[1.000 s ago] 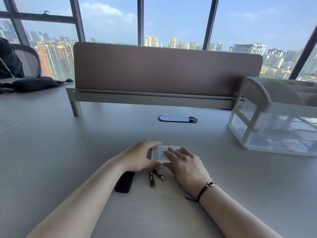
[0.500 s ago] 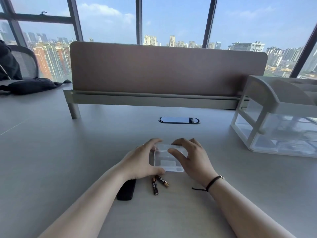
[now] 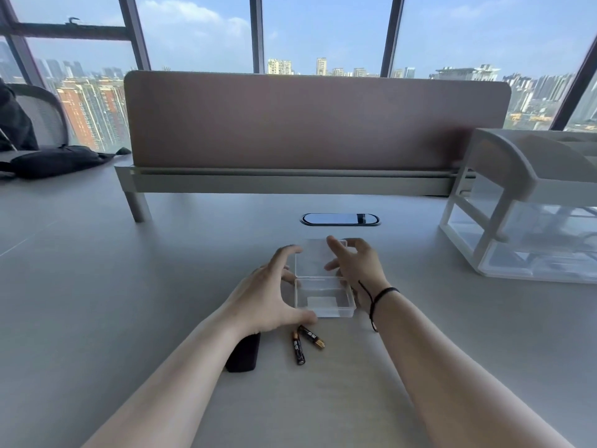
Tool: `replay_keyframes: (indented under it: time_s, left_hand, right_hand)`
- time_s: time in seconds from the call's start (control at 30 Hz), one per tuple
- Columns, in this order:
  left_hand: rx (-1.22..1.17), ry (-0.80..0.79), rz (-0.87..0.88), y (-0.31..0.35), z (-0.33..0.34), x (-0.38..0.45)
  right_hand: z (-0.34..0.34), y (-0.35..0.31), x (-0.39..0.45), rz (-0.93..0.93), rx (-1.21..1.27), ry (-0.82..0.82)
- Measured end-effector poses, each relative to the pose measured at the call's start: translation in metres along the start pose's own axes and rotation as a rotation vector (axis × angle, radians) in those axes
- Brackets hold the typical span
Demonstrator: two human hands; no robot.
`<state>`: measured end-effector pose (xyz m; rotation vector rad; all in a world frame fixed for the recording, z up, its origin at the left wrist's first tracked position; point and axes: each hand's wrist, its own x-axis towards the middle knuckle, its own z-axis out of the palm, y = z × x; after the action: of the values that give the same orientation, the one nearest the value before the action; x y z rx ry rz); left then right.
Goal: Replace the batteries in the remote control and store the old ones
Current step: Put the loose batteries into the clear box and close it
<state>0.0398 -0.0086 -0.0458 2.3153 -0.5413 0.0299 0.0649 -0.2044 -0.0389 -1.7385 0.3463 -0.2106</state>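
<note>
Since the earlier frames the lid [image 3: 318,258] of the small clear box [image 3: 324,300] has swung from lying shut to standing folded back on the far side, so the tray now lies open to the top. The left hand [image 3: 269,295] rests at the box's left side, thumb at the near left corner and fingers [image 3: 286,253] spread toward the lid's left edge; whether they press the plastic or only touch it I cannot tell. The right hand [image 3: 355,265] sits at the right of the lid with fingers loosely spread, pinching nothing that I can make out. Two loose batteries [image 3: 305,342] lie on the table [image 3: 97,286] just in front of the box, touching or nearly so at their far ends and fanning toward the person, one long axis running nearly straight back, the other slanting to the right. They sit just beside the left thumb and somewhat further from the right hand, so the left looks better placed to lift them forward into the tray. The black remote control [image 3: 244,352] lies half under the left wrist, its long axis pointing away. The batteries carry black and gold wrappers with print too small to read; a pale label shows through the box floor, also unreadable.
</note>
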Motion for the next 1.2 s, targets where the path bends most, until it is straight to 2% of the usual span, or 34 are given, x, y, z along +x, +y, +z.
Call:
replay_keyframes:
  time_s: [0.1,0.23,0.3,0.4,0.43,0.53,0.63,0.67,0.9,1.03,1.2]
  left_hand:
    - [0.036,-0.017,-0.019,-0.004,0.000,0.001]
    - [0.091,-0.028,-0.023,-0.004,0.000,0.002]
    - [0.085,-0.015,-0.028,-0.003,0.000,0.001]
    - [0.084,-0.012,-0.033,-0.001,-0.002,0.000]
    - [0.084,-0.015,-0.037,0.000,-0.002,0.000]
    - [0.079,-0.021,-0.056,0.002,-0.003,-0.001]
    - [0.078,-0.014,-0.051,0.001,-0.002,-0.002]
    - [0.083,-0.008,-0.047,0.001,-0.002,-0.002]
    - [0.079,-0.018,-0.038,0.000,-0.001,-0.001]
    - [0.081,-0.015,-0.031,-0.001,-0.001,-0.001]
    - [0.079,-0.017,-0.021,-0.002,-0.001,0.000]
  right_hand:
    - [-0.003,-0.005,0.003,0.117,0.068,0.023]
    - [-0.005,-0.002,0.000,0.142,0.152,0.097]
    - [-0.010,0.004,-0.011,0.057,0.159,0.164]
    - [-0.022,0.008,-0.048,-0.197,-0.073,0.324]
    - [-0.025,0.005,-0.065,-0.281,-0.151,0.333]
    - [-0.021,-0.003,-0.116,-0.429,-0.480,0.169]
    - [-0.006,-0.003,-0.149,-0.389,-0.920,-0.093]
    - [-0.001,-0.002,-0.152,-0.390,-0.997,-0.153]
    - [0.002,-0.004,-0.137,-0.311,-0.883,-0.237]
    - [-0.004,-0.009,-0.127,-0.262,-0.850,-0.387]
    - [-0.008,-0.014,-0.127,-0.286,-0.917,-0.467]
